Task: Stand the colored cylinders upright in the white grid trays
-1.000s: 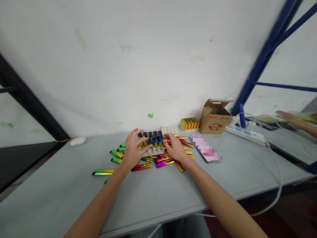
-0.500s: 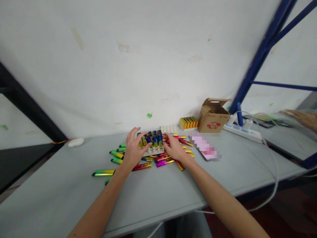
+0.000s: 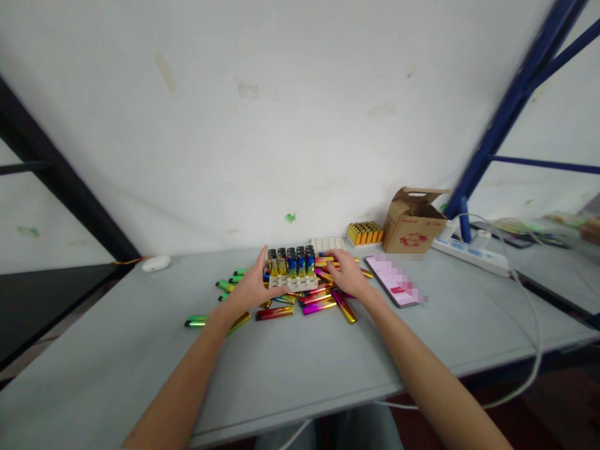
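Observation:
A white tray (image 3: 294, 283) filled with upright coloured lighters (image 3: 291, 263) stands at the middle back of the grey table (image 3: 300, 369). My left hand (image 3: 252, 285) wraps the tray's left end, with the thumb in front and the fingers behind. At the tray's right end my right hand (image 3: 347, 277) has its fingers curled against it, lying over loose lighters. Several loose metallic lighters (image 3: 275, 312) in green, red, pink and gold lie scattered around and under the tray.
An empty white tray (image 3: 328, 243), a block of yellow lighters (image 3: 365, 233) and an open cardboard box (image 3: 414, 220) stand by the wall. A phone (image 3: 396, 288) lies right of my hand. A power strip (image 3: 470, 255) with a cable, a blue rack post (image 3: 506, 112) and a small white object (image 3: 156, 263) flank the scene.
Both hands have closed in on the ends of the lighter tray. The other person's hand at the far right has pulled back out of sight. The view shifted slightly.

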Demonstrator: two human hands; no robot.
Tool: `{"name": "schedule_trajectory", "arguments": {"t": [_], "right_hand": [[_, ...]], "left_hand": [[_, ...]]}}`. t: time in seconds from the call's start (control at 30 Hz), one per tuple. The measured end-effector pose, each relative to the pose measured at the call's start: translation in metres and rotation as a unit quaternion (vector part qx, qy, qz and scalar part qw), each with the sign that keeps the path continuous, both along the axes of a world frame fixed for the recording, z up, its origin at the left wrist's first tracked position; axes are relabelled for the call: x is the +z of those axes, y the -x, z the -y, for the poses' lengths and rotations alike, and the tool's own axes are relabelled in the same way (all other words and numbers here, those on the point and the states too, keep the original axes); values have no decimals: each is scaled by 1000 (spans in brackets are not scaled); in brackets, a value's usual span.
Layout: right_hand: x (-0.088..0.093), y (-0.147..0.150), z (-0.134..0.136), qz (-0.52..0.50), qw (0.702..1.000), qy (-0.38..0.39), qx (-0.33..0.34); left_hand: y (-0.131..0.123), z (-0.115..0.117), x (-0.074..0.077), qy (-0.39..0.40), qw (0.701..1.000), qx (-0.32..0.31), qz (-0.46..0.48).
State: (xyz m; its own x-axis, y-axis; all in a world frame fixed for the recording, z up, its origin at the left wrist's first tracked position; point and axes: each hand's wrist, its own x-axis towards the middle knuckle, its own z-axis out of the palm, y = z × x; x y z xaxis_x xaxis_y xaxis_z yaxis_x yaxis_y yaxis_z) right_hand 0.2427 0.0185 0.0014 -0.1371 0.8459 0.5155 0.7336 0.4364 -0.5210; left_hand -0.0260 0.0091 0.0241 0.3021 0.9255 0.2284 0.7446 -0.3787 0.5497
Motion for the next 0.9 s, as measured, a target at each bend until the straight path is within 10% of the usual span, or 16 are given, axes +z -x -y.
{"name": "schedule_trajectory", "arguments": {"t": [0.9], "right_hand": [[-3,5,0,93,995,19,0]], "left_hand": [[6,-2,-3,-35,997,-46,-46]]}}
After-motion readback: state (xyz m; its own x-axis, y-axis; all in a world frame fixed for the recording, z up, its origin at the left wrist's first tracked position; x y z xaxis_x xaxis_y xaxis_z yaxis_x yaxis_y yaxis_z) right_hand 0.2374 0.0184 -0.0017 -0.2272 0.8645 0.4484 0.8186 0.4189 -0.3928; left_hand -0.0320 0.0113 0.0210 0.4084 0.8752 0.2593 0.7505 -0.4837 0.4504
